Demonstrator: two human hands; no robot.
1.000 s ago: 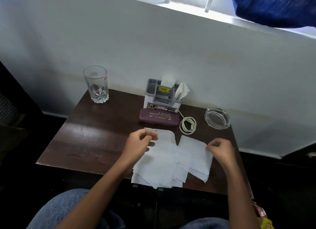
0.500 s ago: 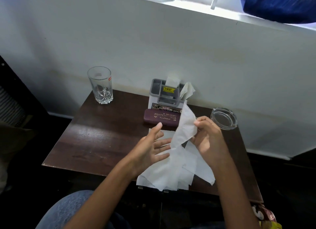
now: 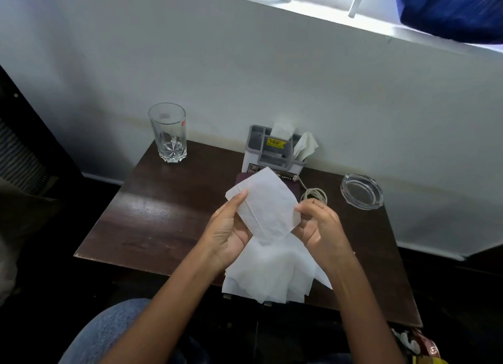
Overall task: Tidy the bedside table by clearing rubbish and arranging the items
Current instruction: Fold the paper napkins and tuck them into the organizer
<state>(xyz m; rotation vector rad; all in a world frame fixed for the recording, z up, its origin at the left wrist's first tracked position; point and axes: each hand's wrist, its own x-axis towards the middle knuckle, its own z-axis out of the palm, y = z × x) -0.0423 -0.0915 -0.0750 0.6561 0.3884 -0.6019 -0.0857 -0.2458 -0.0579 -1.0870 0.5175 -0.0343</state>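
Step in hand: folding one tissue (image 3: 265,203), held above the loose tissue pile (image 3: 269,276) at the bench (image 3: 152,214) front edge. Left hand (image 3: 227,233) and right hand (image 3: 317,227) pinch its opposite edges, fingers closed. Next: crease it, stow it in the organiser (image 3: 272,152) behind the pile.

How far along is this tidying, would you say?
Partly done, I'd judge. The glass, organizer and ashtray already stand at the back of the table. In hand: the left hand and right hand hold one tissue up between them. Left: the loose pile of tissues at the front edge, and the coiled cable.
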